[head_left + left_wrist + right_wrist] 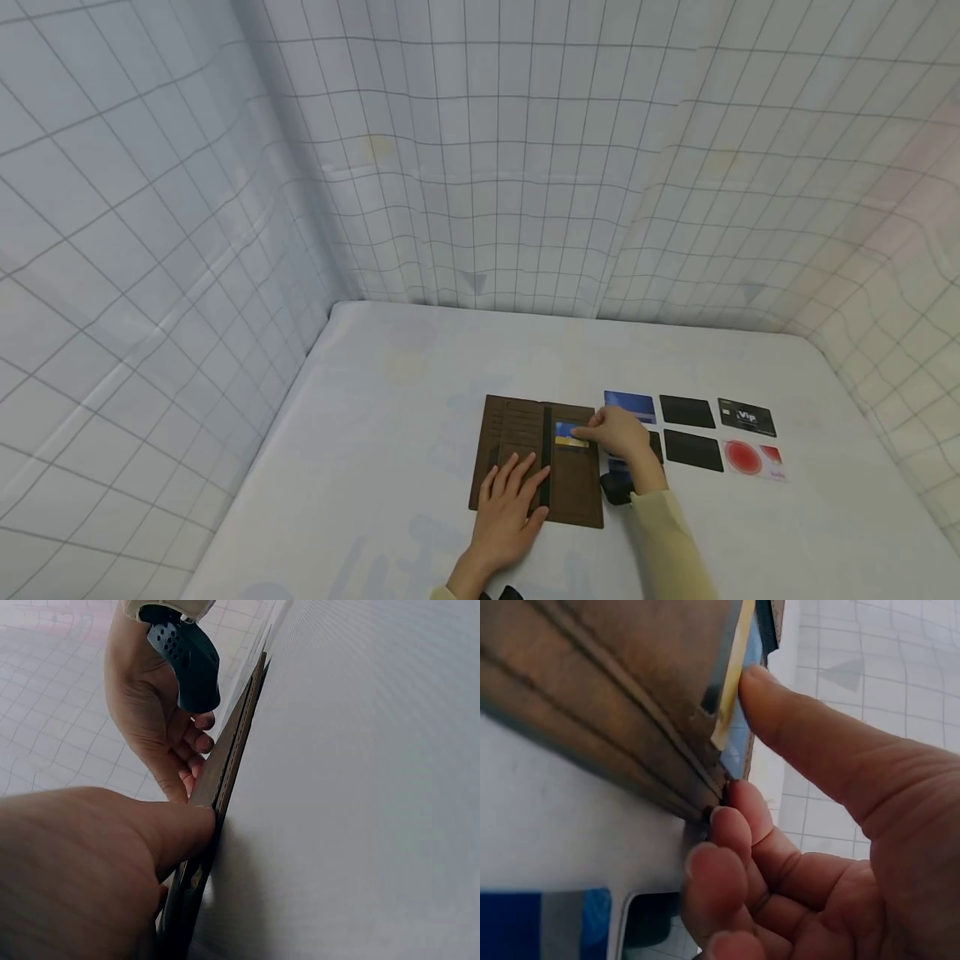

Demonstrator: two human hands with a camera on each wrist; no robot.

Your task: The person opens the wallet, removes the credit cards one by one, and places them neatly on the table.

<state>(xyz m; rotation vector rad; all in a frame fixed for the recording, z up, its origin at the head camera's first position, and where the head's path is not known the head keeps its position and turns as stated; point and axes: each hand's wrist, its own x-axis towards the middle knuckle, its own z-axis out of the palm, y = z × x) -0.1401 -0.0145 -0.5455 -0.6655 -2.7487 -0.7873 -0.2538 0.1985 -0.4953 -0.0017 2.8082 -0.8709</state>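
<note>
On the white tabletop (360, 467), a brown wallet (573, 492) lies open and flat, a dark band (546, 433) running down its middle. The left hand (506, 517) rests mostly on the wallet's left half, fingers spread wide and thumb at the near edge, while the right hand (622, 433) pinches a blue-and-yellow card (564, 431) at the wallet's right half, thumb on its face, other fingers curled at the wallet's right edge; loose cards (687, 412), blue, black and red-and-white, lie just right of the wallet, some partly hidden.
</note>
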